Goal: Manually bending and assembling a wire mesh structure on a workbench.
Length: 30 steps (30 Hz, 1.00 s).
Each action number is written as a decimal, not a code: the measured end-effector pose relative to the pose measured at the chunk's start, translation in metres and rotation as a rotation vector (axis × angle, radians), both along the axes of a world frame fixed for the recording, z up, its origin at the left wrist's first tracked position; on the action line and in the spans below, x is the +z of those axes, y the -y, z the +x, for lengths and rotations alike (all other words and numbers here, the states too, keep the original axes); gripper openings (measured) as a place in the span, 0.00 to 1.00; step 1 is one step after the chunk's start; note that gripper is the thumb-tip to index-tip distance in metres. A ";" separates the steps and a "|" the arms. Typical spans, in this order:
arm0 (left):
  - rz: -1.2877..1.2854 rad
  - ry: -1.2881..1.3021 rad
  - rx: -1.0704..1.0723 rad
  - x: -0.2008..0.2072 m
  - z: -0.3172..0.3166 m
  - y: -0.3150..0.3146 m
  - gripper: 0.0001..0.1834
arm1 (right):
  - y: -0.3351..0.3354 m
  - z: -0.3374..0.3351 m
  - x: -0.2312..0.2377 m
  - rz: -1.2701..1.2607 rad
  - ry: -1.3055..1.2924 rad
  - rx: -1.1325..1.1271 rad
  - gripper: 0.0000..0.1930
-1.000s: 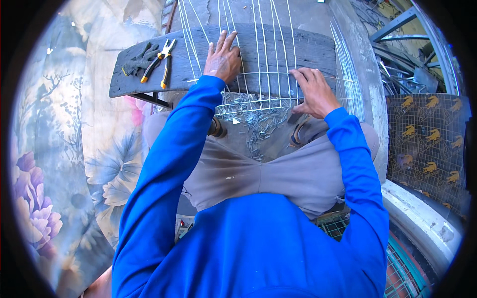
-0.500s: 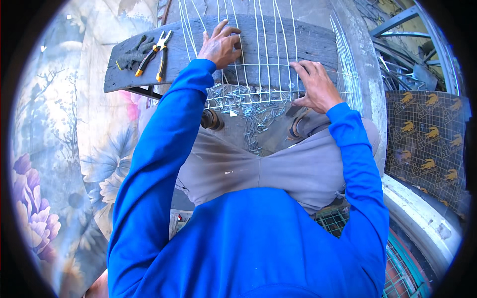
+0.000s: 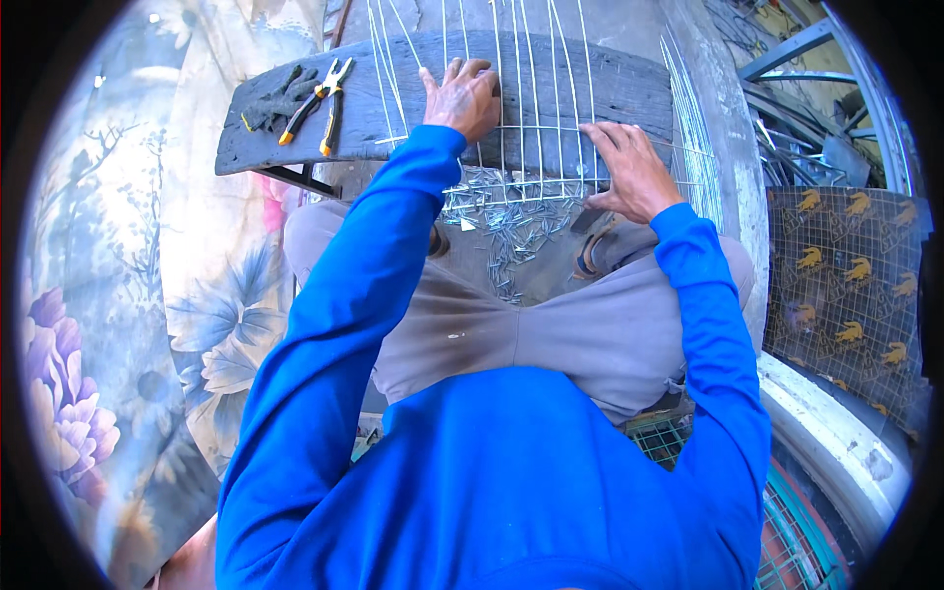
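Note:
Pale metal wires (image 3: 532,88) run lengthwise over a dark wooden bench board (image 3: 629,93), crossed near me by two cross wires (image 3: 546,181) in an open grid. My left hand (image 3: 462,101) lies on the lengthwise wires left of the middle. Its fingers are bent over them with the thumb out to the left; the fingertips are partly hidden. At the grid's right edge, my right hand (image 3: 634,175) has its thumb near the lower cross wire and its fingers by the upper one, spread apart and touching the wire ends.
Pliers (image 3: 317,106) with black and orange handles lie on the board's left end beside a dark glove (image 3: 275,101). Short metal offcuts (image 3: 511,236) litter the floor below. Long loose wires (image 3: 693,123) extend at the right. A flowered sheet (image 3: 128,256) covers the left side.
My left hand has moved right and slightly nearer along the wires, its fingers more bent. My right hand keeps its place at the grid's edge. The view has shifted slightly.

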<state>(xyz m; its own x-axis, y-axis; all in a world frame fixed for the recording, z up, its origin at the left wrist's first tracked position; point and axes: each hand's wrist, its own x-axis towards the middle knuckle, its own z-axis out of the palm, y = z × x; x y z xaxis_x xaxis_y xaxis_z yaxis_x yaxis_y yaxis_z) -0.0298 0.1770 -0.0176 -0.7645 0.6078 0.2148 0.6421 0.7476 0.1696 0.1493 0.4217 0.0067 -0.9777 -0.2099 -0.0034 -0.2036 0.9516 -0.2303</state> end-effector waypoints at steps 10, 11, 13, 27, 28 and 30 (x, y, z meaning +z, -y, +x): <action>-0.116 0.050 -0.080 0.034 0.062 0.037 0.16 | 0.003 -0.001 0.005 -0.005 0.006 -0.025 0.56; -0.009 0.129 -0.008 0.030 0.073 0.038 0.17 | 0.003 -0.001 0.005 -0.005 0.007 -0.027 0.56; 0.208 0.254 0.057 0.018 0.087 0.036 0.21 | 0.002 -0.004 0.005 -0.011 0.017 -0.015 0.55; 0.415 0.382 0.123 -0.006 0.116 0.030 0.25 | 0.006 -0.003 0.011 -0.014 0.035 -0.038 0.55; 0.413 0.242 0.000 -0.004 0.111 0.038 0.26 | 0.006 -0.003 0.011 -0.016 0.031 -0.031 0.55; 0.292 0.250 0.060 -0.001 0.104 0.052 0.33 | 0.006 -0.002 0.009 -0.021 0.030 -0.023 0.55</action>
<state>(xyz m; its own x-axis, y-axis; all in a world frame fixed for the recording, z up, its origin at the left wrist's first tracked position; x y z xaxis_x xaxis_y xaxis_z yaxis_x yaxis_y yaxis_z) 0.0746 0.1247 -0.0183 -0.8473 0.5014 0.1752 0.5110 0.6793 0.5268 0.1471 0.4161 0.0159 -0.9818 -0.1880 -0.0285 -0.1747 0.9508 -0.2557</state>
